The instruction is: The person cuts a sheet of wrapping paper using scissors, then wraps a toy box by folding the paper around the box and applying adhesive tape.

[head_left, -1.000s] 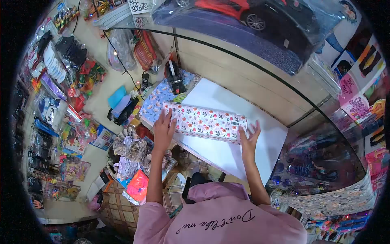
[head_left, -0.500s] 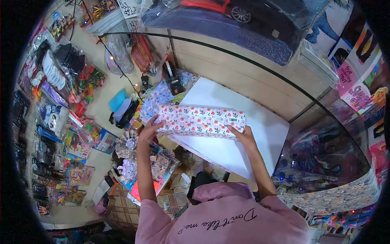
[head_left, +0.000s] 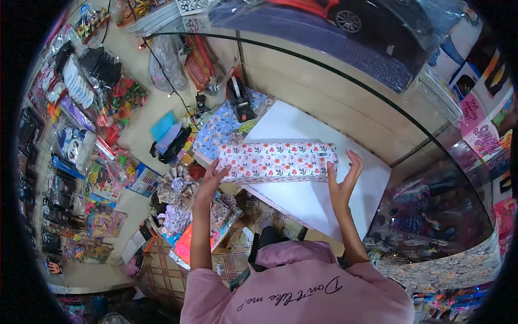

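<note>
A long box wrapped in floral gift paper (head_left: 278, 161) lies across a white sheet (head_left: 356, 183), its left end past the sheet's edge. A small barcode shows near its right end. My left hand (head_left: 209, 182) grips the left end, thumb on the front and fingers at the end face, partly hidden. At the other end, my right hand (head_left: 343, 181) is open, fingers spread and raised, the thumb beside or touching the box's edge; exact contact I cannot tell.
Behind the box, a black tape dispenser (head_left: 240, 102) and green-handled scissors (head_left: 247, 126) rest near blue floral paper (head_left: 218, 127). A glass shelf edge (head_left: 324, 75) curves overhead. Bagged goods (head_left: 75, 146) hang at left. Ruffled fabric pieces (head_left: 175, 197) sit beside my left forearm.
My right hand has loosened from the box's right end and spread its fingers. The left hand stays at the left end. The whole view has shifted slightly.
</note>
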The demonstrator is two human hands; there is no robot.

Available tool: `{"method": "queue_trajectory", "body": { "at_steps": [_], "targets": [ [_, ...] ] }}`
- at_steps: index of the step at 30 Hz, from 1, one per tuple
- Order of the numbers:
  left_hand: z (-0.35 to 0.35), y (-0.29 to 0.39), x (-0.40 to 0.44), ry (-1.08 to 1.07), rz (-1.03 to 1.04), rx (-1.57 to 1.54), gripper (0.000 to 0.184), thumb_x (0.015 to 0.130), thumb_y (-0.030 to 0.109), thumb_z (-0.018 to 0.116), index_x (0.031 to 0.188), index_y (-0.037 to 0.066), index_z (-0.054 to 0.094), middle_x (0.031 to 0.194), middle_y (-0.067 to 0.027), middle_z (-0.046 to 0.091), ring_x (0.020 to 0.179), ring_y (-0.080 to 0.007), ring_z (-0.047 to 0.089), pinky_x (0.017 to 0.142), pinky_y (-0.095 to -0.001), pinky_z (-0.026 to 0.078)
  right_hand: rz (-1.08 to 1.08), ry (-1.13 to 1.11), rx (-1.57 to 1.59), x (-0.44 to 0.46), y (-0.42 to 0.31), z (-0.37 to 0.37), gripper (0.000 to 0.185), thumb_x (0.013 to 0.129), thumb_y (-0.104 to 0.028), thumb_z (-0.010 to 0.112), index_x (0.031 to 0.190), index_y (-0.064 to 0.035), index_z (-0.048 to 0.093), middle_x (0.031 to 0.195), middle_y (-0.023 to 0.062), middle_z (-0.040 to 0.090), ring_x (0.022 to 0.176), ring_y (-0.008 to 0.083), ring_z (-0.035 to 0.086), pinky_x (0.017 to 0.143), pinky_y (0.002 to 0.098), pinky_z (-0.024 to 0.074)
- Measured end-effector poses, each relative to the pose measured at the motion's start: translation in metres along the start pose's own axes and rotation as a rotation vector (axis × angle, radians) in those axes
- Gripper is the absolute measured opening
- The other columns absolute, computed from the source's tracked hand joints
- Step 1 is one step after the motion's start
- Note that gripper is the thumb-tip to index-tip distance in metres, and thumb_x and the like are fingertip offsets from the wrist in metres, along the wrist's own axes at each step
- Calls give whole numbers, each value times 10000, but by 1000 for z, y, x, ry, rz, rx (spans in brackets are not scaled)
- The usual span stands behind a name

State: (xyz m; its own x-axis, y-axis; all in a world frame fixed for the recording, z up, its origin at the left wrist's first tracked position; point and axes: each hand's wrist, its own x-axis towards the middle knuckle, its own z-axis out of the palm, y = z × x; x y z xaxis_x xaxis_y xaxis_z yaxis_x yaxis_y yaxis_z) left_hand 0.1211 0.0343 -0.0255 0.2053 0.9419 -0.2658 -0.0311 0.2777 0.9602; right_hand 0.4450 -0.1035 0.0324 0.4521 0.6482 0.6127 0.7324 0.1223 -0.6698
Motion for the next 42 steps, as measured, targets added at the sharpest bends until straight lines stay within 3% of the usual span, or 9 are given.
{"method": "queue_trajectory", "body": {
  "at_steps": [3, 10, 17, 20, 24, 30, 33, 38, 42],
  "targets": [
    [1, -9, -4, 85, 175, 18, 591, 863, 187, 691, 1345, -6, 409, 1123, -100, 610, 983, -127, 585, 848, -254, 454, -106, -183, 127, 12, -21, -1, 453, 788, -80, 709, 1205, -31, 536, 1286, 206, 413, 1201, 347, 426, 1010, 439, 370],
    [13, -35, -27, 347, 325, 47, 396, 943, 228, 584, 1237, -31, 528, 1071, -70, 620, 957, -101, 564, 831, -249, 446, -409, -875, -144, 18, -67, 53, 754, 778, -88, 693, 1429, -88, 314, 1417, 226, 365, 1362, 371, 293, 1118, 526, 194],
    [-24, -51, -107, -340, 41, 183, 439, 882, 252, 668, 1218, -10, 560, 1096, -58, 627, 1022, -143, 561, 906, -293, 430, -563, -1024, -212, 20, -60, 66, 745, 671, 192, 454, 1344, -127, 481, 1452, 166, 374, 1400, 321, 255, 1141, 568, 67],
    [-34, -60, -120, -600, 265, 508, 499, 840, 256, 713, 1234, -5, 554, 1145, -115, 620, 1075, -189, 565, 934, -316, 434, -570, -1040, -136, 18, -56, 69, 766, 663, 204, 442, 1343, -146, 481, 1452, 164, 377, 1404, 312, 247, 1143, 566, 72],
    [-1, -5, -136, -786, 299, 573, 497, 832, 255, 717, 1223, -6, 554, 1123, -137, 638, 1057, -211, 589, 922, -322, 445, -713, -1007, -79, 20, -48, 70, 623, 748, 69, 573, 1325, -154, 494, 1431, 181, 389, 1346, 342, 345, 1100, 571, 235],
    [-22, -4, -123, -171, 194, 575, 355, 875, 211, 664, 1137, -12, 575, 929, -99, 693, 818, -186, 657, 762, -329, 498, -597, -811, -402, -7, -61, 72, 651, 705, -355, 742, 1297, -175, 540, 1223, 175, 541, 1081, 326, 547, 895, 449, 428],
    [-14, 5, -114, 271, 402, 548, 351, 881, 170, 651, 1170, -5, 555, 937, -121, 683, 807, -184, 658, 760, -333, 503, -604, -676, -569, -14, -64, 82, 707, 715, -534, 674, 1244, -78, 568, 1104, 190, 576, 920, 296, 587, 849, 454, 411],
    [14, 11, -114, 164, 521, 603, 360, 875, 133, 647, 1192, -4, 545, 1020, -155, 659, 924, -221, 641, 839, -339, 485, -565, -734, -918, 1, -66, 82, 679, 797, -608, 561, 1150, -31, 627, 1033, 213, 628, 827, 266, 635, 906, 484, 363],
    [53, 9, -121, -44, 497, 582, 391, 860, 151, 668, 1201, -4, 553, 1108, -165, 624, 1014, -242, 603, 884, -336, 463, -242, -1118, -793, 52, -66, 62, 684, 827, -610, 535, 1149, -14, 631, 1142, 211, 612, 923, 271, 629, 948, 499, 350]
  ]
}}
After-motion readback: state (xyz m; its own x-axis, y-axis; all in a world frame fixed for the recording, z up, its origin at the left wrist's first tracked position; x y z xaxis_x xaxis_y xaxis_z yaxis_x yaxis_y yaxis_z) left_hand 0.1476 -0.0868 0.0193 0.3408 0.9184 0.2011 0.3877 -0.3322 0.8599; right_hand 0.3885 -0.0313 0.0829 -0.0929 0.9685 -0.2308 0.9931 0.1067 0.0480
